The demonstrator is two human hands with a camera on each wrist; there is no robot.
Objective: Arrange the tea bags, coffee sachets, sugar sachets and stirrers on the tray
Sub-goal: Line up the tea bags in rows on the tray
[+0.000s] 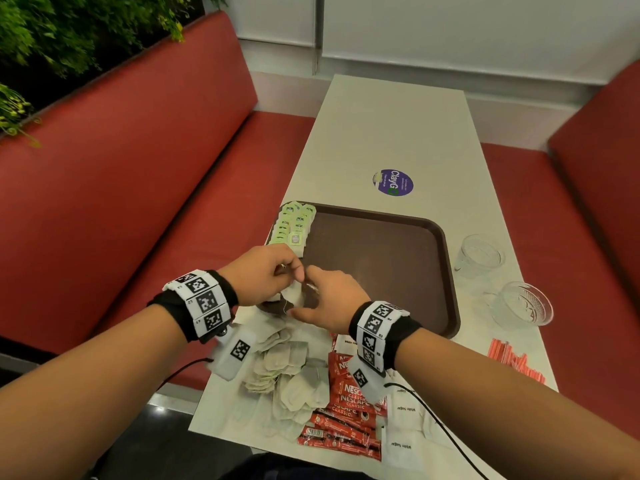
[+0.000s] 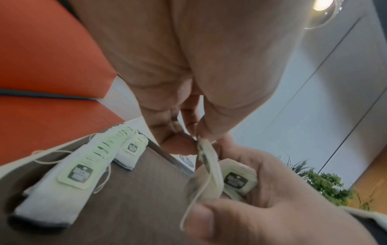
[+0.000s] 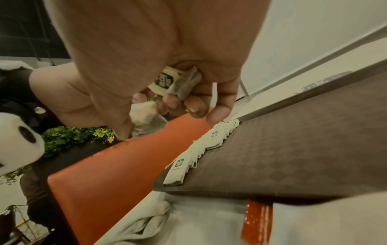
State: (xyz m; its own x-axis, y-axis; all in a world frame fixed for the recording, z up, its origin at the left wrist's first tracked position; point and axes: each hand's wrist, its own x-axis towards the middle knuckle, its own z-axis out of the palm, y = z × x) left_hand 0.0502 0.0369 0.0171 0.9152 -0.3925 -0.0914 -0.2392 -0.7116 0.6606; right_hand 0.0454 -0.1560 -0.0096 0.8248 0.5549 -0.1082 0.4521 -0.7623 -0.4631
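Both hands meet over the tray (image 1: 398,271): left hand (image 1: 266,275) pinches a tea bag's tag (image 2: 206,154), right hand (image 1: 329,299) grips the tea bag (image 3: 184,82), probably to untangle its string before laying it.

Even indoor light in the head view, wide-angle bending at the edges, ceiling lamp (image 2: 321,4) flaring in the left wrist view, right wrist view dimmer, close palms and tea bags (image 2: 71,187) blurred

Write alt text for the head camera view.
Both hands, left hand and right hand, hold tea bags over a brown tray with tea bags lined along its left edge; loose tea bags, coffee sachets and sugar sachets lie nearer.
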